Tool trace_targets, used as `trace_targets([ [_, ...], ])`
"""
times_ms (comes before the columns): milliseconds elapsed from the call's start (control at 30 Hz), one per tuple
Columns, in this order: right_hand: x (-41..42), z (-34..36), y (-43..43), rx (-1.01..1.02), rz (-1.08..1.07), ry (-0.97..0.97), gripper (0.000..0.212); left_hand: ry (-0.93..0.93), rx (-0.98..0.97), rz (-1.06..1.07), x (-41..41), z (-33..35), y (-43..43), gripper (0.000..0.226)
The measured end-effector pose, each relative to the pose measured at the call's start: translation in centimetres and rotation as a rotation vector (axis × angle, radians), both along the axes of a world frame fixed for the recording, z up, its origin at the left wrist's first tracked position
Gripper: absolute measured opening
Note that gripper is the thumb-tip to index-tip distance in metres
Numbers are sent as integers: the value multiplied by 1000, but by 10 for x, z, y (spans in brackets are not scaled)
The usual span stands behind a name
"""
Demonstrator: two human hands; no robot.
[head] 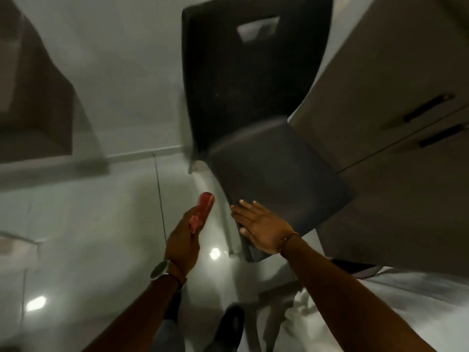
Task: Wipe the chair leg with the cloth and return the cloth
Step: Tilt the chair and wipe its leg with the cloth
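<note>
A dark grey chair (253, 102) with a cut-out handle in its backrest stands ahead of me on the pale floor. Its near front leg (232, 232) curves down beside the seat. My left hand (181, 240) is shut on a folded red cloth (203, 209), which sticks up just left of that leg without touching it. My right hand (261, 224) lies flat with fingers spread on the front corner of the seat (279, 179), thumb under the edge.
A grey cabinet (393, 85) with two dark bar handles (429, 107) crowds the chair from the right. A brown block (35, 102) stands at the far left. The glossy floor (88, 237) shows lamp reflections. White fabric (380, 301) lies at lower right.
</note>
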State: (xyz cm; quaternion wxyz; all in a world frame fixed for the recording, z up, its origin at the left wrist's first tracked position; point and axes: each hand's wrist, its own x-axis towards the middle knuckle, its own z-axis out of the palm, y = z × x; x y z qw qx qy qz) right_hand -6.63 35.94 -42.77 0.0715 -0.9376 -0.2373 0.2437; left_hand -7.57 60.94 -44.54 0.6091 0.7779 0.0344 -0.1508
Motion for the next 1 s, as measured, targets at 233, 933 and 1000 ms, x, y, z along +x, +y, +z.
trace_targets([
  [233,6,-80,-6,-61,97,-95,57,209,-6,-108,-93,-150,-53,78],
  [933,-4,-118,-10,78,43,-299,61,15,9,-316,-114,-338,-112,43],
  [1000,-3,-120,-11,91,41,-305,61,29,-11,-356,-114,-370,-103,52],
])
